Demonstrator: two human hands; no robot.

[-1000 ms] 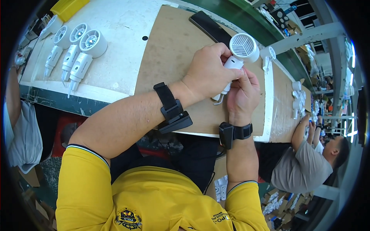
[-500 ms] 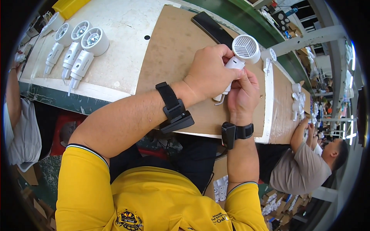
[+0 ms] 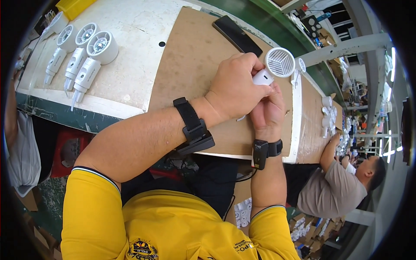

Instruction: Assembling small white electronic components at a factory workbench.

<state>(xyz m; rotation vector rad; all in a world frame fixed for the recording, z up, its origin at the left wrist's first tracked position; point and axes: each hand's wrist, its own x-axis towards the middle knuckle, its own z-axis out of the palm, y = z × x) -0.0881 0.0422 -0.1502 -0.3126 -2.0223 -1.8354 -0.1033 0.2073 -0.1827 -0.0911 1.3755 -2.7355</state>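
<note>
the left hand (image 3: 236, 86) is closed on the white handheld fan (image 3: 279, 63), its fingers wrapped behind the handle and its thumb laid along the near side, with no visible gap between skin and plastic. the right hand (image 3: 268, 112) sits just below, palm turned up and fingers half curled against the handle's lower part and the left thumb; the fingertips are partly hidden, so whether they grip the fan or only brace it cannot be told. the fan is held tilted above the brown cardboard sheet (image 3: 184, 56), its round slatted grille facing up, past the left knuckles. a dark phone (image 3: 237, 35) lies on the cardboard near the fan's head. well to the left, three white fans (image 3: 88, 73) lie side by side on the pale worktable (image 3: 143, 26), near a yellow bin (image 3: 74, 7). far right, a co-worker in a grey shirt (image 3: 331, 190) sits at the bench.
</note>
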